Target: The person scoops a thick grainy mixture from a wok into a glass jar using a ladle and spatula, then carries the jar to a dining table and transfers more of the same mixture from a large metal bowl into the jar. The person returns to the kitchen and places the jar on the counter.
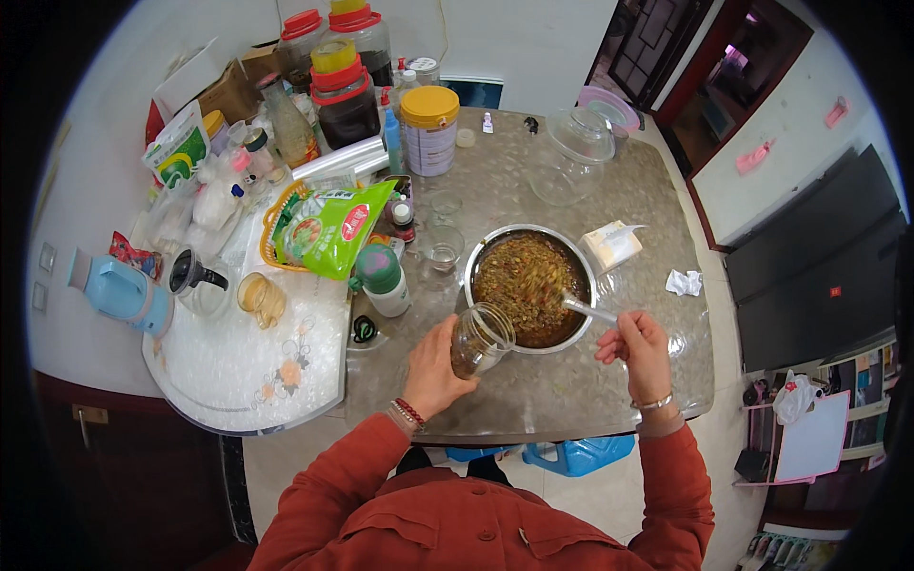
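Note:
A glass jar (480, 341) is held in my left hand (435, 367), tilted with its open mouth towards a round metal basin (469, 275). Chopped, sauce-like food (525, 282) in green, brown and red fills much of the basin, with dark liquid around its edge. My right hand (639, 350) grips the handle of a metal spoon (591, 310); the spoon's bowl is over the food and looks loaded, though blurred. Some residue shows inside the jar; how much it holds I cannot tell.
Right of the basin are a tissue pack (612, 246) and a crumpled tissue (684, 283). Behind it stand a lidded glass bowl (571, 168) and a yellow-lidded tin (429, 132). Leftwards are glass cups (443, 248), a green-capped bottle (384, 282) and a green bag (332, 228) in a basket.

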{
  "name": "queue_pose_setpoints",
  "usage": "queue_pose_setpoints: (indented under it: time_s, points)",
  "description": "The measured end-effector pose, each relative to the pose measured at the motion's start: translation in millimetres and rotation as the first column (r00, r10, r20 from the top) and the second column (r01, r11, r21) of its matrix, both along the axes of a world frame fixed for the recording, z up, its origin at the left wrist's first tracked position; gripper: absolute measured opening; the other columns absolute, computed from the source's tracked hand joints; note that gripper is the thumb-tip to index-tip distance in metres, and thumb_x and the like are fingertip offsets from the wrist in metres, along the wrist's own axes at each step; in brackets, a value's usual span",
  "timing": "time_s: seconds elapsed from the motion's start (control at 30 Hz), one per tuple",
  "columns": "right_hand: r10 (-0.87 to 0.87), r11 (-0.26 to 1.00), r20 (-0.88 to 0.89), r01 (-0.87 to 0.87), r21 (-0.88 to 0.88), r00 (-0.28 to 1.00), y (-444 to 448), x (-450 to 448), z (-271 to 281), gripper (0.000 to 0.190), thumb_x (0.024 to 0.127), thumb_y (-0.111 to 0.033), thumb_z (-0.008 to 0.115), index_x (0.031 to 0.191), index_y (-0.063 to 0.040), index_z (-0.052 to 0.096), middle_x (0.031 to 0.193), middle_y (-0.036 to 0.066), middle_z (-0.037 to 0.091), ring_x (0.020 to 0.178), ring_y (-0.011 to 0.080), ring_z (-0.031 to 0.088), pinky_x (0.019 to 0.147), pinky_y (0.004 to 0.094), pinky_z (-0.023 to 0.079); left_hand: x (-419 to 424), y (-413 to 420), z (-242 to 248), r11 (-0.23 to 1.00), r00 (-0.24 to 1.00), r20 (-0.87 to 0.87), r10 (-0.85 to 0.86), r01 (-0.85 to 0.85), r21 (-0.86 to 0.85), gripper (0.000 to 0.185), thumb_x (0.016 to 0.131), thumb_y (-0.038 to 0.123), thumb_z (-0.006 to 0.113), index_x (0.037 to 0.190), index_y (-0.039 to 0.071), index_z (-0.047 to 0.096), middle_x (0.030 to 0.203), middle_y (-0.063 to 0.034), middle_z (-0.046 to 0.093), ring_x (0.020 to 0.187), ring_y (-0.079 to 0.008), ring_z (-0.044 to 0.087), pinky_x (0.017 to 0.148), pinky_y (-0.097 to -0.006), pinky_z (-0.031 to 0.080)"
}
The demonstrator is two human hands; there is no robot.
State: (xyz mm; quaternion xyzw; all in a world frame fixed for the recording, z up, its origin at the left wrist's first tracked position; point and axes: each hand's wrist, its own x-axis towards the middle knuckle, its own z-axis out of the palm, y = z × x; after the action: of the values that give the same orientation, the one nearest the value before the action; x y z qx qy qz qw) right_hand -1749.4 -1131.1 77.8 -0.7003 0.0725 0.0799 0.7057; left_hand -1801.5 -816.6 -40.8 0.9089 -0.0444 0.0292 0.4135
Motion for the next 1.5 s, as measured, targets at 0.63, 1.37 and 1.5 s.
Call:
queue_pose_setpoints:
  time_s: [0.63,1.37,1.5]
  points:
    - [0.09,0.901,0.158,-0.013,-0.433,0.983,31,-37,-22,0.015,0.103,-0.016,0.058,0.102,-0.001,0.06,0.077,0.01,0.07,0.064,0.0184,0.07,0.056,0.032,0.054,-4,-3,-3,0.999,0.993,0.117,-0.016,0.011,0.038,0.107,0.063,0.021,0.088,0.152,0.001,0.032,0.145,-0.0224,0.047,0.132,-0.0411,0.047,0.112,-0.0492,0.038]
    - [-0.13,0.989,-0.239,0.143,0.039,0.962,18,60,-107,0.024,0.107,-0.023,0.052,0.099,0.0,0.052,0.081,0.017,0.07,0.063,0.0234,0.071,0.054,0.0309,0.056,-2,-1,3,0.999,0.997,0.076,-0.021,0.019,0.027,0.108,0.065,0.024,0.089,0.153,0.004,0.03,0.142,-0.0229,0.048,0.13,-0.041,0.049,0.11,-0.0494,0.039]
    - [-0.132,0.989,-0.227,0.144,0.037,0.965,9,52,-106,0.024,0.107,-0.023,0.052,0.1,0.0,0.052,0.082,0.018,0.071,0.064,0.0232,0.071,0.055,0.0307,0.056,0,-1,4,1.0,0.998,0.05,-0.026,0.026,-0.002,0.109,0.064,0.023,0.09,0.153,0.003,0.03,0.142,-0.0231,0.048,0.13,-0.0411,0.048,0.111,-0.0486,0.039]
